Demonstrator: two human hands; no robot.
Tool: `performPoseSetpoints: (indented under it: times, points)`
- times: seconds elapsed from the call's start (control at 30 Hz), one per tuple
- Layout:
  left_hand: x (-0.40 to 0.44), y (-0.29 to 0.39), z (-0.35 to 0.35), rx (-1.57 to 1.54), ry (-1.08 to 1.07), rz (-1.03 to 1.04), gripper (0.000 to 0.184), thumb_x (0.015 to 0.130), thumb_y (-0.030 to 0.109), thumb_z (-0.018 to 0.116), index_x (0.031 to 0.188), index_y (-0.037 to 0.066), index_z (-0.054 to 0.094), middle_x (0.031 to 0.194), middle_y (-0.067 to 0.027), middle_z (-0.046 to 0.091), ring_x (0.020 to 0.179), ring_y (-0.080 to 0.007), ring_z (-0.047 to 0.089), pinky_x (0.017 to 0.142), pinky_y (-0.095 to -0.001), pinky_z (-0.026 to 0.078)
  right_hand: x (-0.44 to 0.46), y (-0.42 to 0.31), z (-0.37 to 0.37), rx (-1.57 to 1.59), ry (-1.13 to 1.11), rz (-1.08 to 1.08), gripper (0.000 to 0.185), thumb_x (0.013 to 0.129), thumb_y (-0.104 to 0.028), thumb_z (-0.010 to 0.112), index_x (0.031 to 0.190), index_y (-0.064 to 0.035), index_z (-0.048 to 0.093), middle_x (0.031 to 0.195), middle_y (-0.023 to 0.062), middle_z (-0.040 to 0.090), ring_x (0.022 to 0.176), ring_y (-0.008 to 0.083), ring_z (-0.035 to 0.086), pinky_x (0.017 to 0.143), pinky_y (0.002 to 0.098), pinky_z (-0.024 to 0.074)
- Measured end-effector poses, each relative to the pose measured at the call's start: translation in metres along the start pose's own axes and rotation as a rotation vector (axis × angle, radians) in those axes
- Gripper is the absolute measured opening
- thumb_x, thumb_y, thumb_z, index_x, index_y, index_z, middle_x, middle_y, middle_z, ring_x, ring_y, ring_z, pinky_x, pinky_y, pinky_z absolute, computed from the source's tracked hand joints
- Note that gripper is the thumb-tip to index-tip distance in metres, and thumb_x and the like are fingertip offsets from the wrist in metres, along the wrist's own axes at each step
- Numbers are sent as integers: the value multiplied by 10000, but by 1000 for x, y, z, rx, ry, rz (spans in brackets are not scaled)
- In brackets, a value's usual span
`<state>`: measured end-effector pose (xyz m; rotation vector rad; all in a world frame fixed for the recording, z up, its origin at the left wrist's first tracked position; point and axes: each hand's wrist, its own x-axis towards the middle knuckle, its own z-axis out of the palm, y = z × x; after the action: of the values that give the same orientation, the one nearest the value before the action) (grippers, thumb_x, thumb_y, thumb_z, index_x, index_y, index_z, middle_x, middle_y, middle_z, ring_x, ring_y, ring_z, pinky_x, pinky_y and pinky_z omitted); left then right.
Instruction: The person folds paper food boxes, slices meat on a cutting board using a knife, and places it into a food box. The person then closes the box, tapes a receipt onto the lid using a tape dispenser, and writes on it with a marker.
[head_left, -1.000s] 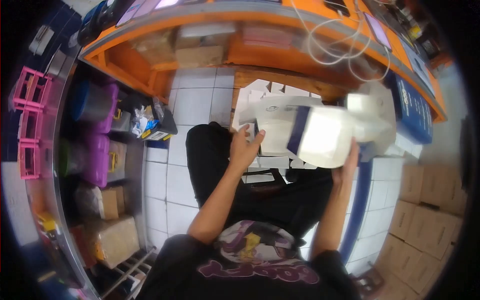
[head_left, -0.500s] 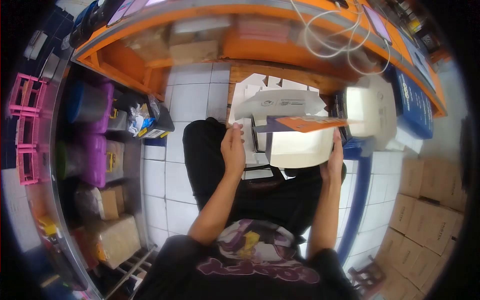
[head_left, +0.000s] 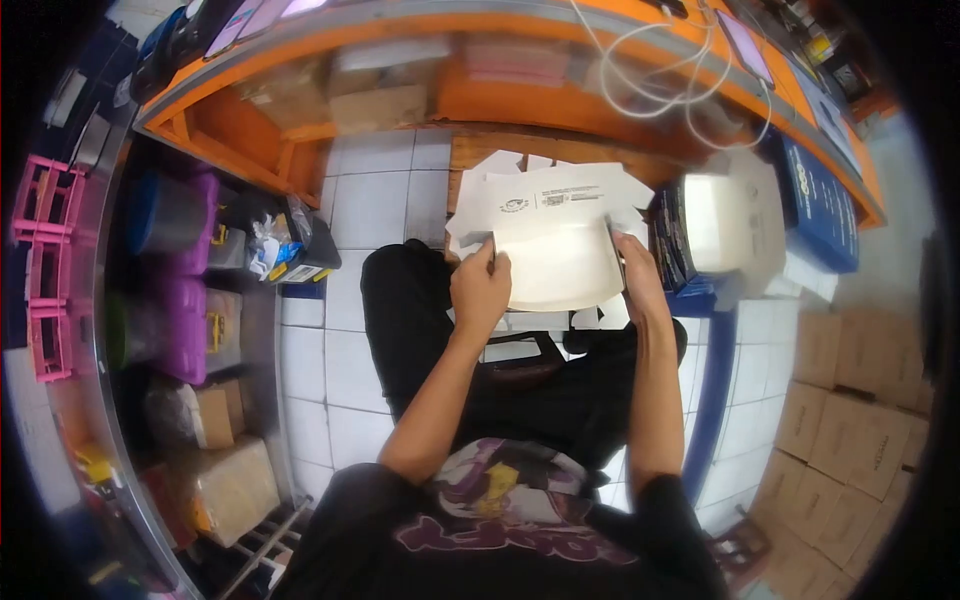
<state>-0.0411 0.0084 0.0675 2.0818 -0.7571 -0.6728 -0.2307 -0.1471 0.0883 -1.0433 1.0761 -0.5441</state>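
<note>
My left hand [head_left: 482,285] grips the left side wall of a paper food box [head_left: 560,265], thumb and fingers pinched on its edge. The box is white inside, and its printed flap [head_left: 545,200] stands out on the far side. On the opposite wall, my right hand [head_left: 642,272] is closed, with its fingers partly hidden along the outside. Loose white card sheets [head_left: 482,190] lie under and behind the box on a low wooden surface. Just right of my right hand stands a stack of nested paper boxes [head_left: 715,220], white inside with dark printed sides.
An orange workbench [head_left: 500,90] runs across the far side, with a looped white cable [head_left: 655,100] hanging over its edge. A blue box [head_left: 815,205] stands at right, near stacked brown cartons [head_left: 860,440]. A shelf with purple-lidded bins [head_left: 185,325] is on the left.
Both hands have come closer together onto the box's side walls. The orange-and-blue printed panel seen edge-on between them is out of sight; the inside and the printed flap now face me.
</note>
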Motion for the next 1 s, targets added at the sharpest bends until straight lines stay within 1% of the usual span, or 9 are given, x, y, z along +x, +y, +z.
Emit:
performPoseSetpoints:
  times: [0.07,0.1,0.23,0.37,0.47,0.77,0.83,0.93,1.0]
  points:
    - [7,-30,25,-304,113,17,387,978,283,625,1302,77,668,1032,-262,693,951,-332,694,868,-379,524,8,5,-2,-230,39,-77,446,1030,-330,543,1226,57,649,1158,105,671,1051,169,599,940,302,456]
    - [5,-24,26,-536,90,-108,455,1027,334,610,1343,8,636,1268,-225,646,1156,-248,623,987,-323,462,9,4,1,-265,53,-100,469,1026,-348,544,1202,72,655,1145,112,672,1026,172,590,920,302,456]
    - [-9,-14,22,-1218,-13,-282,524,1058,291,577,1421,-83,525,1414,-116,582,1287,-186,542,1077,-306,414,11,-7,2,-401,39,-4,419,1037,-274,497,1251,53,648,1119,115,703,1026,176,631,926,288,475]
    - [-9,-1,20,-1185,53,-273,450,1044,272,613,1352,-54,581,1326,-95,622,1206,-155,567,1044,-284,429,15,4,1,-363,60,-144,457,1043,-284,495,1337,46,610,1197,135,699,1076,195,645,953,296,486]
    - [-2,-9,26,-1141,78,-253,386,1036,270,625,1259,-45,621,1205,-72,656,1098,-136,594,970,-275,460,13,-9,3,-245,-18,23,493,1045,-281,498,1384,71,565,1250,160,685,1112,216,651,976,302,491]
    - [7,-14,35,-893,240,-355,349,996,268,675,1134,-51,650,1015,-82,677,928,-139,613,838,-279,486,51,13,-9,-544,-25,-108,464,1028,-287,519,1185,124,665,1091,198,725,1008,232,680,902,330,511]
    - [6,-8,33,-883,255,-379,348,992,264,680,1139,-49,641,1002,-80,677,915,-141,613,834,-281,486,57,12,-9,-903,5,-109,453,1012,-349,503,1246,-6,683,1217,233,700,1110,377,673,963,392,497]
    - [6,-7,31,-837,281,-430,364,984,264,695,1159,-46,620,998,-81,676,910,-145,613,828,-280,487,39,-19,10,-1198,137,99,453,1001,-386,501,1254,-61,690,1202,245,692,1124,410,661,976,414,497]
    - [7,-13,31,-803,296,-454,382,980,268,705,1175,-45,608,1007,-83,676,918,-146,614,825,-276,487,44,-2,0,-1039,112,32,479,1004,-400,491,1287,-58,672,1243,223,685,1161,380,647,998,416,485]
